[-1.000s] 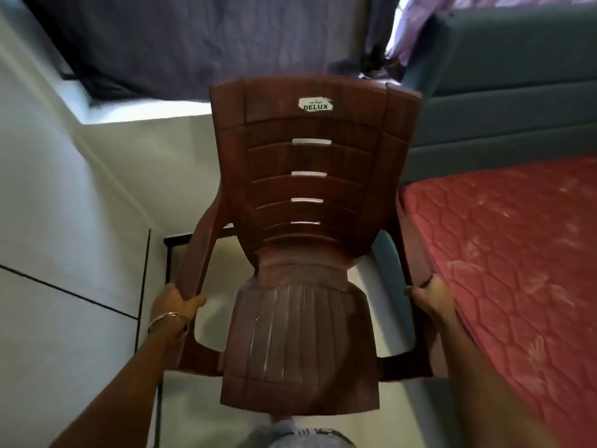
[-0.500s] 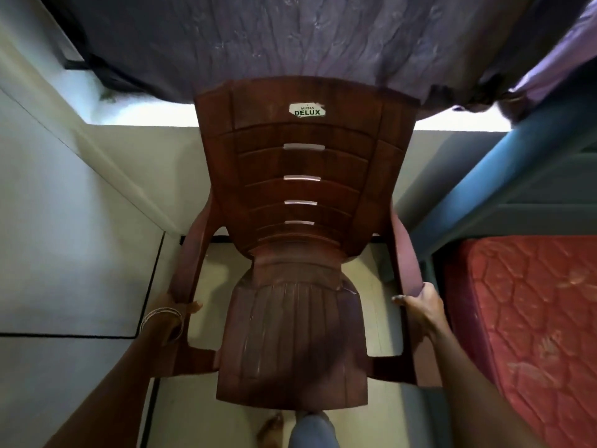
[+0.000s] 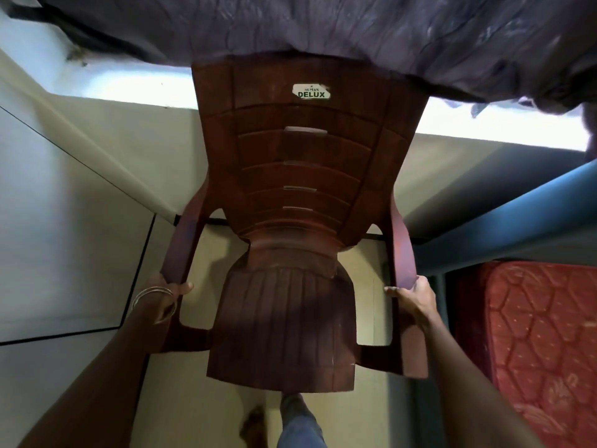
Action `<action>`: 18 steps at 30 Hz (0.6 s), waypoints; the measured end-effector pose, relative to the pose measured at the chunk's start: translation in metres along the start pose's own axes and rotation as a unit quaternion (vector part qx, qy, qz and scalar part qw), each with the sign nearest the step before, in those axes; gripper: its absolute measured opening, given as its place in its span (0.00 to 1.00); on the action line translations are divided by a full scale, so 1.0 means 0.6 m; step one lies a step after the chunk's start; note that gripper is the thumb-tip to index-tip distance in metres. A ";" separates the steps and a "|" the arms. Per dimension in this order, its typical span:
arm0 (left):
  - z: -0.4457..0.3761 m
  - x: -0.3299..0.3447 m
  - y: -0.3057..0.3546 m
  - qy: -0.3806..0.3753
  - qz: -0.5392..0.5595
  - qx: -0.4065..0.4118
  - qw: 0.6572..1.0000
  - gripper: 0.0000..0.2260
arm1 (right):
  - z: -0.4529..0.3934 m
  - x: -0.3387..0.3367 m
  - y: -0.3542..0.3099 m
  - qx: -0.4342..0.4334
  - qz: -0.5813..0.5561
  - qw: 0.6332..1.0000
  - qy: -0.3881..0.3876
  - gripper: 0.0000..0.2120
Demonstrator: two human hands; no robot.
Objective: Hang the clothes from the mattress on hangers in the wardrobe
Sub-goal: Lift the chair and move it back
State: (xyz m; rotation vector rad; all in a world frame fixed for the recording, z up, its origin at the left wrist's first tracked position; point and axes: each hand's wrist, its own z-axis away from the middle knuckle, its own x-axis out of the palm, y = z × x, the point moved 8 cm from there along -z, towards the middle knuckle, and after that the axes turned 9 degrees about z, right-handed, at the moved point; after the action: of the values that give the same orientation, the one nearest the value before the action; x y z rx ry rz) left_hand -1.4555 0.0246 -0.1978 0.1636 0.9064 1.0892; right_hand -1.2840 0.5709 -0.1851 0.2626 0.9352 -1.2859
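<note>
I hold a brown plastic armchair (image 3: 290, 253) with a "DELUX" sticker on its backrest, carried off the floor in front of me. My left hand (image 3: 168, 295), bangles at the wrist, grips the left armrest. My right hand (image 3: 413, 295) grips the right armrest. The red patterned mattress (image 3: 536, 334) lies at the lower right; no clothes show on the part in view. No wardrobe or hangers are in view.
A dark purple curtain (image 3: 323, 24) hangs over the bright window ledge behind the chair's top. A blue-grey bed headboard (image 3: 504, 227) stands right of the chair. White wall tiles (image 3: 64, 253) run along the left. My foot and jeans leg (image 3: 294, 418) are on the pale floor.
The chair and my view have swung left, away from the mattress, toward the curtained window. The mattress has slid to the right edge. Both hands keep their grip on the armrests.
</note>
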 end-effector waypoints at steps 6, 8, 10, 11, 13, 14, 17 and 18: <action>-0.013 0.005 0.000 0.014 -0.066 -0.012 0.998 0.30 | -0.001 0.012 -0.003 0.001 0.023 1.000 -0.011 0.35; -0.017 0.006 -0.004 0.010 -0.082 -0.023 0.996 0.31 | 0.001 0.012 -0.009 -0.002 0.036 0.999 -0.011 0.34; -0.017 0.010 -0.003 0.003 -0.094 -0.025 0.995 0.33 | 0.005 0.013 -0.009 -0.002 0.044 0.999 -0.014 0.34; -0.016 0.010 -0.001 0.002 -0.095 -0.025 0.995 0.34 | 0.006 0.013 -0.009 -0.001 0.046 0.999 -0.014 0.34; -0.014 0.011 0.000 -0.003 -0.105 -0.022 0.994 0.35 | 0.010 0.014 -0.011 0.002 0.053 0.998 -0.015 0.36; -0.010 0.012 0.003 -0.007 -0.116 -0.017 0.993 0.35 | 0.011 0.012 -0.015 0.004 0.059 0.998 -0.013 0.37; 0.003 0.007 0.009 -0.021 -0.152 0.001 0.988 0.36 | 0.008 0.010 -0.019 0.029 0.076 0.997 -0.009 0.38; 0.007 0.005 0.007 -0.024 -0.169 0.012 0.985 0.35 | 0.011 0.011 -0.019 0.030 0.092 0.995 -0.009 0.37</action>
State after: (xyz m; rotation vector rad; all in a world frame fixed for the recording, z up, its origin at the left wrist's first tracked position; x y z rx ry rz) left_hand -1.4550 0.0303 -0.1944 0.0517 0.8676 0.7568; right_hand -1.2913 0.5584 -0.1819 0.3756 0.8383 -1.1454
